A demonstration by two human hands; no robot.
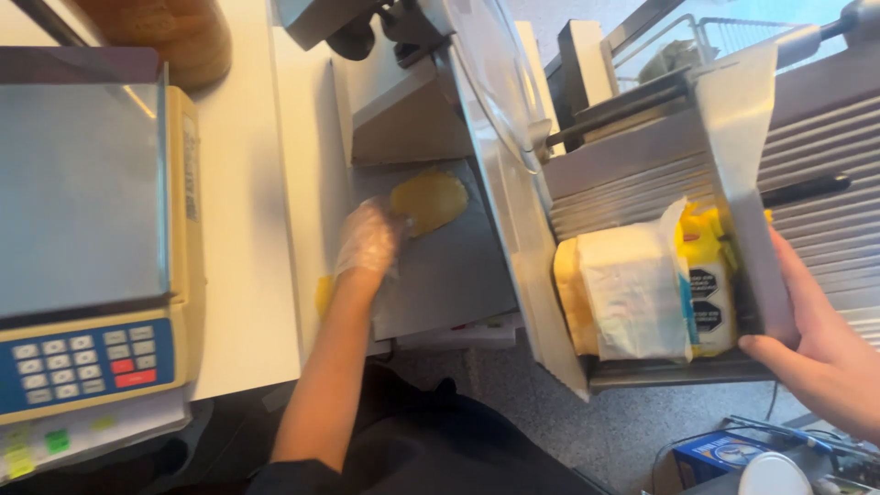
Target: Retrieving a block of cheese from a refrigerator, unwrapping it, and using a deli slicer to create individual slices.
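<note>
My left hand (pixel 368 240), in a clear plastic glove, rests on the slicer's grey receiving tray (pixel 449 275) with its fingers on a thin yellow cheese slice (pixel 429 200). My right hand (pixel 816 344), bare, grips the lower edge of the metal pusher plate (pixel 747 174) on the slicer carriage. A yellow cheese block (pixel 632 289), partly covered in clear wrap with a yellow label, lies in the carriage against the round blade guard (pixel 500 101). Another yellow scrap (pixel 324 295) shows beside my left wrist.
A weighing scale (pixel 87 229) with a steel pan and blue keypad stands at the left on the white counter (pixel 247 229). A brown loaf-like item (pixel 179 32) sits at the top left. A blue box (pixel 724 454) and white lid (pixel 775 475) lie at the bottom right.
</note>
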